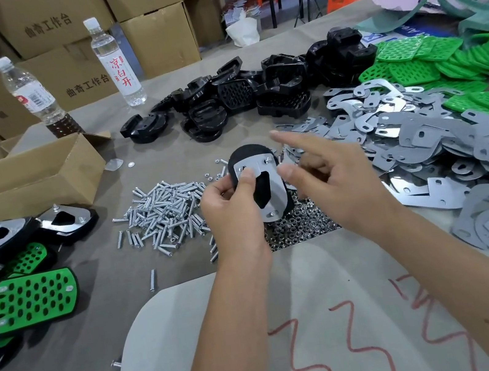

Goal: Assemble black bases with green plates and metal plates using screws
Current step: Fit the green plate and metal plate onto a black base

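Your left hand (232,200) holds a black base (251,155) upright above the desk (71,360), with a metal plate (264,188) lying on the face turned toward you. Your left thumb presses on the upper left part of that plate, and the other left fingers curl round the base's far edge. Screw ends show at the plate's upper corners and at its lower tip.

Your right hand (333,180) hovers just beside the base on its right, holding nothing: the index finger is stretched out toward the far side of the desk, the thumb points toward the plate, and the remaining fingers are loosely bent.

Beneath and left of the held base lies a heap of loose screws (163,211), and directly under your hands a heap of small nuts (302,227). To the right spreads a big pile of spare metal plates (424,148), with green plates (430,63) stacked beyond them. Across the far middle of the desk sits a pile of black bases (269,87).

At the left edge rest several finished assemblies (28,296), some green side up, some metal side up. Behind them stands an open cardboard box (25,180), and two plastic bottles (115,61) stand near the stacked cartons.
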Available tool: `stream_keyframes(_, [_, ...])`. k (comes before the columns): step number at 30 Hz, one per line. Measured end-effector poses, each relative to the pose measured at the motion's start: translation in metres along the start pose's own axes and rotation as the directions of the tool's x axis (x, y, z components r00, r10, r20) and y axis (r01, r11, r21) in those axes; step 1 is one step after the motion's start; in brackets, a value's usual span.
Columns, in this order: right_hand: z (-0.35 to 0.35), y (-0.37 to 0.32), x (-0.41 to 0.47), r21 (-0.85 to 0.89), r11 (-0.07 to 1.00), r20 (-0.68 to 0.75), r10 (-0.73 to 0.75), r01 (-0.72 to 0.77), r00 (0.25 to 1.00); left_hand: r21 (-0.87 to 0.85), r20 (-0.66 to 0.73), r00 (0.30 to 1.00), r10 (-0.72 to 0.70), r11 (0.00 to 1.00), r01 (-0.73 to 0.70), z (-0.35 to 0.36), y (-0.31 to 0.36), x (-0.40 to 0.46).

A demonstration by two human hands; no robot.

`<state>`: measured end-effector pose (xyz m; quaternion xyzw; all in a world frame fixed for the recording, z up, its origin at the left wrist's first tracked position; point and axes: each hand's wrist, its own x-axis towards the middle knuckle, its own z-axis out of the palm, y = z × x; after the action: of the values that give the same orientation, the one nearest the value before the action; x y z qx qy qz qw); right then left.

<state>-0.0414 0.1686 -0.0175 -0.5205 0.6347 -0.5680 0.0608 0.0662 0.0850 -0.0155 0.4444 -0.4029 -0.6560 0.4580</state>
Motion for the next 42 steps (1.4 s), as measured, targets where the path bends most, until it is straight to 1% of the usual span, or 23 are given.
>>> stream_keyframes(1, [0.000,0.001,0.000,0.008,1.000,0.020,-0.001,0.000,1.000,0.007,-0.004,1.000,0.006,1.000,-0.006,0.000,-0.001,0.000])
stream_keyframes(2, [-0.001,0.000,-0.001,0.033,0.999,0.009,-0.011,0.011,1.000,0.013,-0.011,1.000,0.009,1.000,-0.009,-0.001,-0.001,0.001])
stream_keyframes(5, [-0.004,0.002,-0.002,0.052,0.997,-0.068,-0.052,0.055,0.996,0.028,-0.025,0.999,0.024,0.999,-0.023,-0.004,-0.001,0.004])
stream_keyframes(7, [-0.003,0.005,-0.002,-0.052,0.994,-0.087,-0.097,0.093,0.991,0.076,-0.014,0.996,0.084,0.994,-0.083,-0.005,-0.001,0.004])
stream_keyframes(8, [-0.001,0.008,-0.001,-0.123,0.989,-0.079,-0.092,0.082,0.993,0.115,-0.001,0.991,0.130,0.985,-0.129,-0.004,-0.001,0.003])
stream_keyframes(9, [0.000,0.011,0.001,-0.191,0.980,-0.051,-0.070,0.059,0.996,0.167,0.014,0.983,0.185,0.969,-0.184,-0.004,-0.002,0.002])
stream_keyframes(11, [0.001,0.013,0.003,-0.293,0.956,0.050,-0.016,0.030,0.999,0.270,0.048,0.958,0.281,0.920,-0.283,-0.003,-0.002,-0.003])
stream_keyframes(13, [0.002,0.012,0.004,-0.338,0.939,0.109,-0.019,0.055,0.994,0.325,0.074,0.936,0.345,0.879,-0.349,-0.003,0.000,-0.008])
stream_keyframes(16, [0.002,0.011,0.003,-0.367,0.927,0.129,-0.040,0.085,0.991,0.367,0.090,0.918,0.385,0.844,-0.390,-0.004,0.002,-0.010])
stream_keyframes(19, [0.002,0.010,0.003,-0.398,0.913,0.134,-0.036,0.086,0.990,0.390,0.090,0.925,0.370,0.841,-0.375,-0.005,0.000,-0.010])
stream_keyframes(21, [0.001,0.009,0.004,-0.419,0.906,0.125,-0.015,0.066,0.992,0.383,0.075,0.938,0.337,0.859,-0.340,-0.005,0.000,-0.009])
stream_keyframes(23, [0.000,0.009,0.003,-0.403,0.913,0.121,-0.017,0.065,0.992,0.356,0.061,0.949,0.309,0.882,-0.310,-0.003,0.002,-0.010])
stream_keyframes(26, [0.002,0.008,0.002,-0.386,0.916,0.165,-0.050,0.111,0.985,0.334,0.060,0.956,0.286,0.897,-0.289,-0.002,0.003,-0.010])
stream_keyframes(30, [0.000,0.006,0.004,-0.431,0.899,0.136,-0.016,0.074,0.991,0.345,0.060,0.961,0.268,0.898,-0.272,-0.002,0.003,-0.011])
stream_keyframes(34, [0.001,0.006,0.001,-0.411,0.903,0.171,-0.056,0.123,0.984,0.341,0.054,0.962,0.267,0.901,-0.269,-0.003,0.004,-0.009])
stream_keyframes(38, [0.003,0.008,0.004,-0.461,0.884,0.113,-0.022,0.071,0.993,0.348,0.061,0.960,0.274,0.895,-0.278,-0.004,0.002,-0.008])
stream_keyframes(40, [0.003,0.011,0.003,-0.384,0.918,0.091,-0.063,0.093,0.994,0.338,0.058,0.962,0.267,0.901,-0.271,-0.004,0.001,-0.006])
stream_keyframes(42, [0.003,0.011,0.003,-0.296,0.942,0.105,-0.132,0.157,0.986,0.327,0.059,0.963,0.263,0.906,-0.268,-0.004,0.001,-0.006])
